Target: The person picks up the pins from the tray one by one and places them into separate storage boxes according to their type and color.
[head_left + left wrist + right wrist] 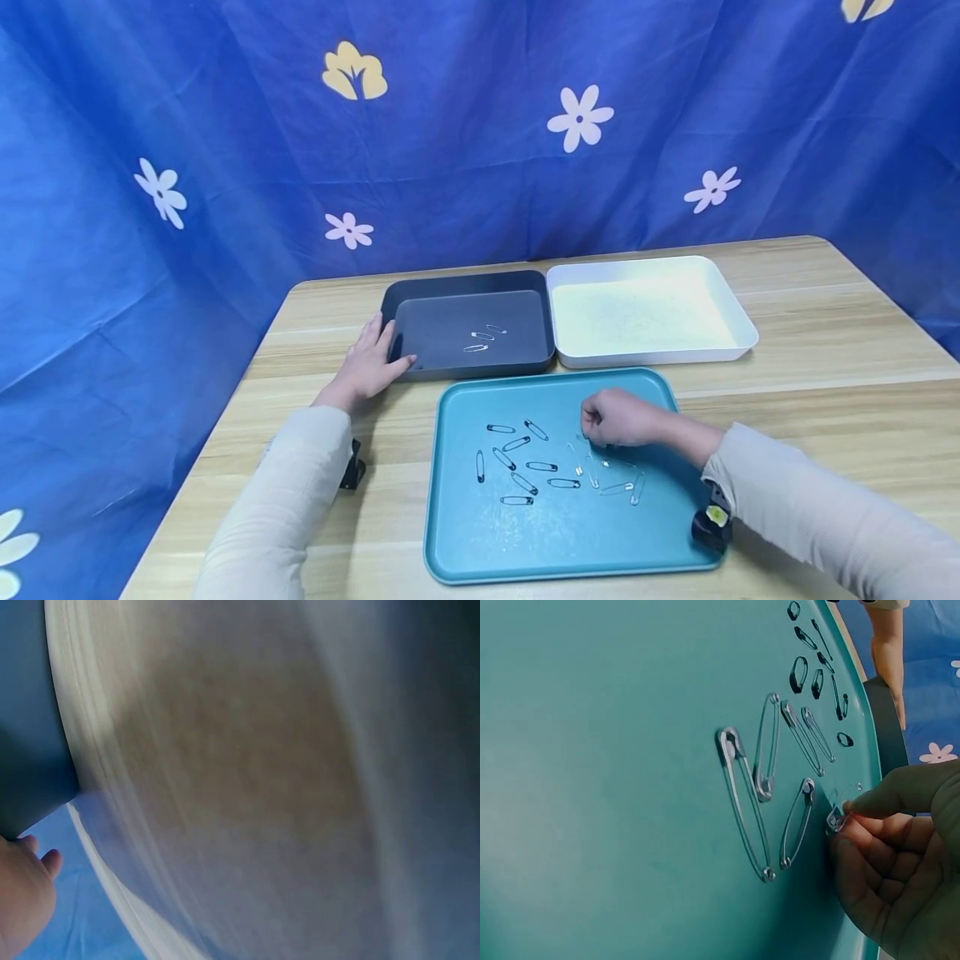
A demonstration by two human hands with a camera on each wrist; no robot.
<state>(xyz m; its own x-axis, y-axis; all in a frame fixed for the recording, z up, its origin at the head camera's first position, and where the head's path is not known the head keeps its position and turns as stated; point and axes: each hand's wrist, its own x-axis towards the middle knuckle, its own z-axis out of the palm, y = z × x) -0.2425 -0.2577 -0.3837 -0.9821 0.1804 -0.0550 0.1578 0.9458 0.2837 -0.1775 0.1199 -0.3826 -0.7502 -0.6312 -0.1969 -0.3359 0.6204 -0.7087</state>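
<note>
My right hand (621, 417) is low over the right part of a teal tray (555, 546). In the right wrist view its thumb and fingertips pinch the head of a silver safety pin (835, 820). Several other silver safety pins (730, 742) lie close beside that hand. To their left in the head view is a loose group of black safety pins (529, 500). My left hand (367, 364) rests at the left edge of a dark grey tray (450, 321), fingers spread and thumb over the front rim. Three silver safety pins (480, 336) lie inside that dark tray.
A white tray (645, 321) stands against the dark one on its right, behind the teal tray. All three are on a wooden table (825, 333). A blue flowered cloth (465, 125) hangs behind the table.
</note>
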